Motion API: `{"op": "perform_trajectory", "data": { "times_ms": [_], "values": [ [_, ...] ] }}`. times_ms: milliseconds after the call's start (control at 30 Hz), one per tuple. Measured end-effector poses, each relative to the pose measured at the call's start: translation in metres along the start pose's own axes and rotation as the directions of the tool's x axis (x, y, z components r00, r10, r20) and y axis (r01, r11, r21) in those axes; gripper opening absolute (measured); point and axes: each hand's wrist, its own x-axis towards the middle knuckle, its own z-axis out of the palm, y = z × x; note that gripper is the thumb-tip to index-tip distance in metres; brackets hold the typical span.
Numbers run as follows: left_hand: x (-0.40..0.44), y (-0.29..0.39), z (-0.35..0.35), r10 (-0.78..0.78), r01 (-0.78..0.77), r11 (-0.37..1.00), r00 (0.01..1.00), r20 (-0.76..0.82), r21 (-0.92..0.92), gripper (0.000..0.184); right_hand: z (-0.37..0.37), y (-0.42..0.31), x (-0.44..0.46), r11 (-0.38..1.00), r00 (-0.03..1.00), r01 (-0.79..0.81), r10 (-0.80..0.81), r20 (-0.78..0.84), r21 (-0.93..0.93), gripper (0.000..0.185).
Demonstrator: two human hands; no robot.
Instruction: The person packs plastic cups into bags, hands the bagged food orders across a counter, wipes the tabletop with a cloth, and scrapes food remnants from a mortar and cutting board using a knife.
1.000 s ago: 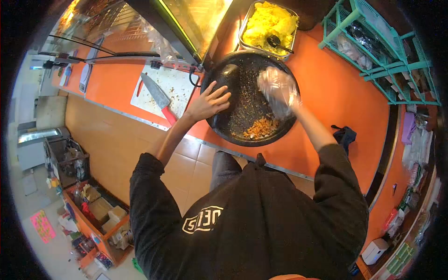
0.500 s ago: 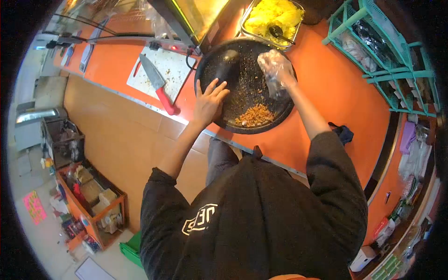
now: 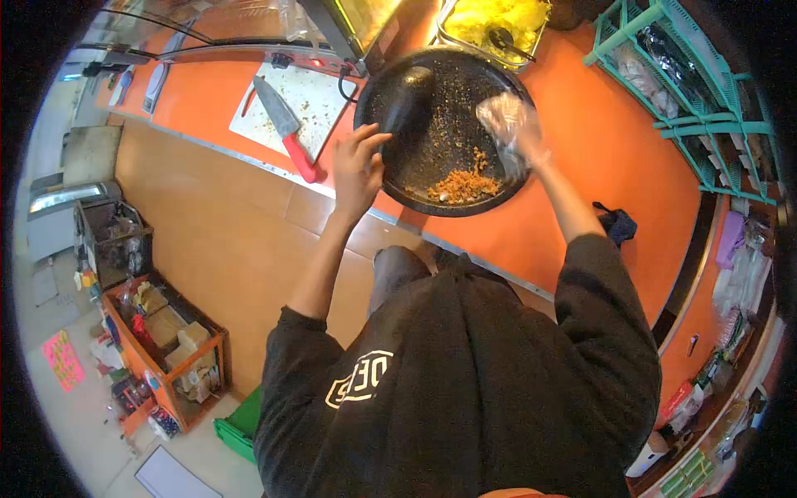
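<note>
A wide black stone mortar (image 3: 390, 178) sits at the counter's front edge, with a dark pestle (image 3: 407, 104) lying in its left side. Crumbly orange-brown food (image 3: 463, 184) is heaped at the near side of the bowl, and dark bits are spread over the rest. My left hand (image 3: 359, 170) hovers just off the mortar's left rim, fingers apart and holding nothing. Over the bowl's right side is my right hand (image 3: 508, 124) in a clear plastic glove. Its fingers are curled in; anything inside them is hidden.
Left of the mortar, a white cutting board (image 3: 292, 108) carries a red-handled knife (image 3: 286, 129). Behind stands a metal tray of yellow food (image 3: 494, 29) with a black spoon (image 3: 505, 40). Teal racks (image 3: 681, 124) and a dark cloth (image 3: 616, 224) are to the right.
My left hand has lifted off the mortar's rim and drawn slightly left. The gloved right hand stays over the right side. Some crumbs now trail up from the food heap. The view has shifted slightly.
</note>
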Motion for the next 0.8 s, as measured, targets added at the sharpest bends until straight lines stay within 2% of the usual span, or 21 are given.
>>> {"op": "perform_trajectory", "data": {
  "times_ms": [33, 100, 133, 167, 200, 233, 267, 300, 333, 400, 433, 500, 633, 700, 733, 767, 800],
  "values": [
    [-0.004, -0.003, -0.011, -0.06, 0.057, 0.994, 0.998, -0.035, -0.097, 0.035, 0.011, 0.002, -0.014, 0.995, 0.997, 0.075, -0.077, -0.025, -0.071, 0.026],
    [-0.021, -0.011, -0.03, -0.129, 0.116, 0.984, 0.988, -0.086, -0.137, 0.033, -0.043, -0.078, -0.016, 0.984, 0.952, -0.074, 0.119, 0.282, -0.163, 0.027],
    [-0.033, -0.019, -0.037, -0.23, 0.207, 0.956, 0.968, -0.096, -0.207, 0.031, -0.054, -0.116, -0.009, 0.923, 0.832, -0.34, 0.385, 0.399, -0.182, 0.027],
    [-0.044, -0.027, -0.042, -0.323, 0.285, 0.918, 0.941, -0.103, -0.277, 0.029, -0.034, -0.119, -0.028, 0.891, 0.826, -0.427, 0.453, 0.335, -0.154, 0.023],
    [-0.052, -0.033, -0.046, -0.322, 0.283, 0.917, 0.941, -0.104, -0.282, 0.029, -0.027, -0.135, -0.034, 0.855, 0.812, -0.507, 0.518, 0.269, -0.114, 0.019],
    [-0.061, -0.039, -0.05, -0.35, 0.306, 0.91, 0.929, -0.122, -0.279, 0.028, -0.024, -0.152, -0.039, 0.857, 0.822, -0.422, 0.5, 0.273, -0.296, 0.017],
    [-0.071, -0.045, -0.054, -0.375, 0.328, 0.904, 0.916, -0.14, -0.276, 0.027, -0.014, -0.151, -0.043, 0.856, 0.823, -0.42, 0.499, 0.271, -0.3, 0.017],
    [-0.084, -0.053, -0.058, -0.374, 0.326, 0.904, 0.917, -0.139, -0.278, 0.027, 0.003, -0.142, -0.051, 0.874, 0.876, -0.482, 0.478, 0.073, 0.059, 0.018],
    [-0.097, -0.062, -0.061, -0.426, 0.363, 0.872, 0.894, -0.143, -0.329, 0.026, 0.012, -0.13, -0.052, 0.814, 0.857, -0.409, 0.498, -0.134, 0.412, 0.019],
    [-0.114, -0.065, -0.074, -0.508, 0.431, 0.813, 0.854, -0.115, -0.391, 0.026, -0.048, -0.133, -0.008, 0.75, 0.81, -0.577, 0.576, 0.109, 0.322, 0.031],
    [-0.123, -0.067, -0.08, -0.513, 0.435, 0.81, 0.85, -0.117, -0.393, 0.026, -0.043, -0.136, -0.009, 0.753, 0.812, -0.576, 0.573, 0.114, 0.319, 0.031],
    [-0.141, -0.076, -0.091, -0.621, 0.525, 0.691, 0.783, -0.035, -0.496, 0.024, -0.025, -0.129, -0.015, 0.848, 0.876, -0.482, 0.471, 0.103, 0.222, 0.03],
    [-0.182, -0.094, -0.099, -0.663, 0.534, 0.623, 0.748, -0.024, -0.572, 0.024, 0.007, -0.107, -0.021, 0.968, 0.965, -0.25, 0.248, 0.091, 0.017, 0.029],
    [-0.203, -0.097, -0.102, -0.706, 0.568, 0.576, 0.709, -0.007, -0.588, 0.024, 0.001, -0.125, -0.026, 0.95, 0.859, -0.202, 0.289, 0.422, -0.239, 0.027],
    [-0.212, -0.1, -0.103, -0.706, 0.566, 0.574, 0.708, -0.008, -0.591, 0.024, -0.01, -0.141, -0.026, 0.958, 0.919, -0.283, 0.258, 0.297, 0.043, 0.035],
    [-0.221, -0.101, -0.105, -0.728, 0.603, 0.563, 0.686, 0.006, -0.565, 0.024, -0.018, -0.16, -0.022, 0.959, 0.919, -0.28, 0.256, 0.301, 0.039, 0.035],
    [-0.228, -0.101, -0.106, -0.749, 0.636, 0.551, 0.663, 0.017, -0.54, 0.023, -0.022, -0.177, -0.019, 0.928, 0.909, -0.371, 0.355, 0.219, 0.038, 0.04]
  ]
}}
